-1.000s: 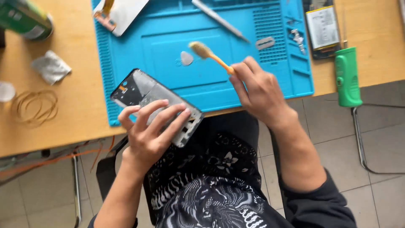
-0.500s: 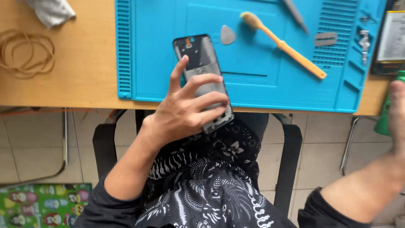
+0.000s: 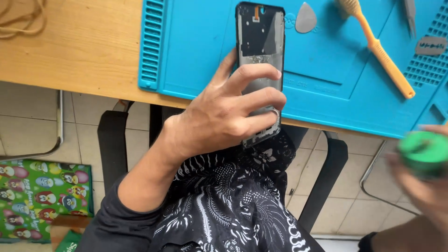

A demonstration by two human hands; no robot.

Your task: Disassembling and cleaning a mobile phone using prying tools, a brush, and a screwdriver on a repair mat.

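My left hand (image 3: 228, 116) grips an opened phone frame (image 3: 260, 42), its bare inside facing up, held upright over the near edge of the blue work mat (image 3: 196, 46). My right hand (image 3: 427, 186) is blurred at the right edge, below the table, and holds a green round-topped container (image 3: 423, 151). An orange-handled brush (image 3: 380, 49) lies loose on the mat, to the right of the phone.
A grey pick (image 3: 305, 17), tweezers (image 3: 410, 14) and a small metal plate (image 3: 431, 45) lie on the mat. The wooden table (image 3: 70, 51) carries rubber bands (image 3: 21, 18) at the far left. Black chair arms (image 3: 112, 149) flank my lap. A colourful box (image 3: 44, 196) sits on the tiled floor.
My right hand has let go of the brush, which now lies on the mat, moved off to the right and come back holding the green container. My left hand has turned the phone upright.
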